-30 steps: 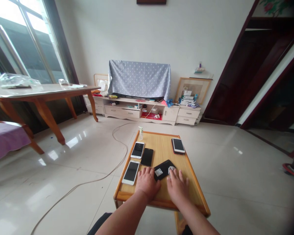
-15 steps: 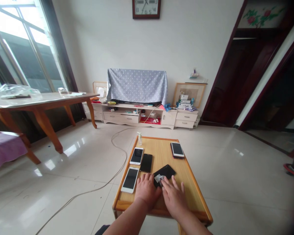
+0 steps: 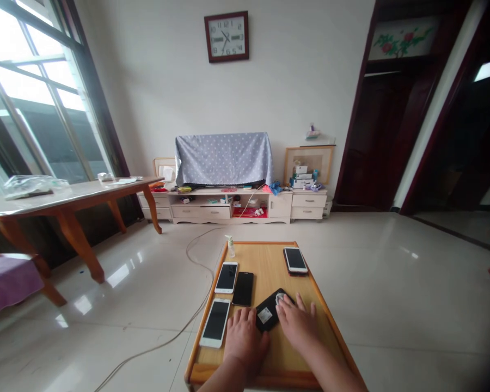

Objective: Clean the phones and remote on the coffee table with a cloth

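A black phone [image 3: 273,308] with a white sticker lies face down and askew on the low wooden table [image 3: 269,261]. My left hand [image 3: 244,338] rests on the table with curled fingers, its thumb pressed against the phone's near left edge. My right hand [image 3: 299,325] lies over the phone's right side. Its fingertips press a small whitish pad [image 3: 280,297] onto the phone's far end.
Two white phones [image 3: 226,276] [image 3: 215,329], another black phone [image 3: 244,288], a red-cased phone [image 3: 295,259] and a small bottle [image 3: 230,246] share the table. A cable [image 3: 196,261] runs over the tiled floor. A long wooden table [image 3: 65,193] stands left, a TV cabinet [image 3: 228,204] behind.
The view has tilted up, bringing the wall clock in. My right hand slid the pad to the sticker and back to the phone's far end. My left hand stayed put.
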